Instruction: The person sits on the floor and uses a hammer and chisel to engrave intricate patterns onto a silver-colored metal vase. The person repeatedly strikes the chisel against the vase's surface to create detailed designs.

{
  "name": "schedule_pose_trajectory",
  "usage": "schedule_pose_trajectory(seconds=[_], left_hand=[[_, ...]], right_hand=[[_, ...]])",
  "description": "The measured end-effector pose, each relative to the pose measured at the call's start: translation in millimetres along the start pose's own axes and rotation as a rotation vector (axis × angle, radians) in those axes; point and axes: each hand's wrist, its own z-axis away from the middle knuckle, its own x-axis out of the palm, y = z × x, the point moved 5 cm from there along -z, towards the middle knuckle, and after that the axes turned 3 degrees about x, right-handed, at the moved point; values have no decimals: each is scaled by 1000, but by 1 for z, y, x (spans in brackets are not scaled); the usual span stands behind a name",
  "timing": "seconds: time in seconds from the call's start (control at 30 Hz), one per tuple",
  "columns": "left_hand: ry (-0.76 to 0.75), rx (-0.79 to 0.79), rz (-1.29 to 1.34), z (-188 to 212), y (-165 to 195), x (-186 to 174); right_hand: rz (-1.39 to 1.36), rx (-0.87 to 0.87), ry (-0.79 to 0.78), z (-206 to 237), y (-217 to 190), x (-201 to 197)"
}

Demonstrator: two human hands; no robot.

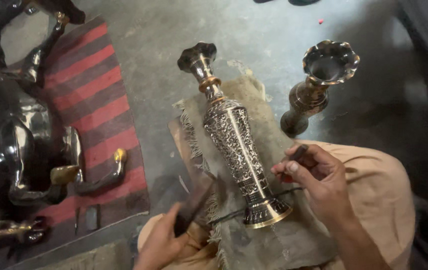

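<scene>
In the head view, an engraved metal vase point(234, 145) is laid on its side on a frayed cloth point(254, 100) over the lap. The right hand point(314, 175) is closed around a thin dark tool point(298, 152) near the base of the vase. The left hand point(161, 242) is curled on a dark flat piece point(194, 202) beside the cloth. The vase is best kept from rolling during the work. A second vase point(316, 85) is standing just behind, near the right elbow's path. Dark metal horse figures point(19, 145) are lying on a striped rug point(91, 100) at the left.

Engraved metal vase point(234, 145) (flared mouth away) lies tilted on frayed cloth point(254, 100)
</scene>
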Motion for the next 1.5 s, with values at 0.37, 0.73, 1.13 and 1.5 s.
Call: schedule_pose_trajectory(seconds=[0.37,0.73,1.13,1.5], left_hand=[[379,974,-312,31,219,68],[590,1159,-229,29,194,55],[125,49,162,31,-2,10],[457,73,849,78,21,90]], right_hand=[[251,-96,50,-1,-31,17],[531,-124,-237,-13,-40,26],[1058,-85,-1112,-18,-62,127],[1082,-93,-1174,-24,-57,129]])
